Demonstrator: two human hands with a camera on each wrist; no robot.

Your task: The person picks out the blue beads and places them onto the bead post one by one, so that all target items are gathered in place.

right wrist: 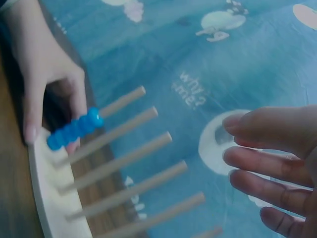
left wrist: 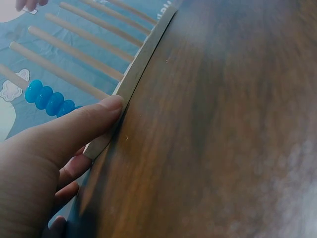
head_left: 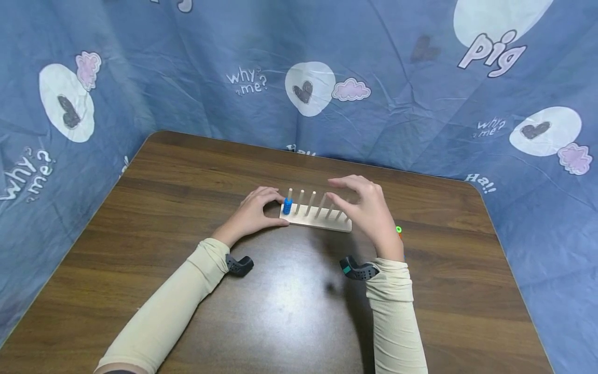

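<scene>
A pale wooden peg board (head_left: 317,221) with several upright pegs stands on the table. Blue beads (head_left: 287,206) are stacked on its leftmost peg, and the other pegs in sight are bare. My left hand (head_left: 254,212) grips the board's left end, the thumb on the near edge (left wrist: 111,101) and the fingers round the far side. Above the right part of the board is my right hand (head_left: 371,213), fingers apart and slightly bent. In the right wrist view that hand (right wrist: 277,163) holds nothing and is clear of the pegs (right wrist: 138,178).
Beside the right wrist, a small green ring (head_left: 398,229) and an orange bit show, mostly hidden by the arm. The brown wooden table (head_left: 196,171) ends at a blue printed cloth (head_left: 196,88) behind. Each wrist wears a dark strap (head_left: 240,265).
</scene>
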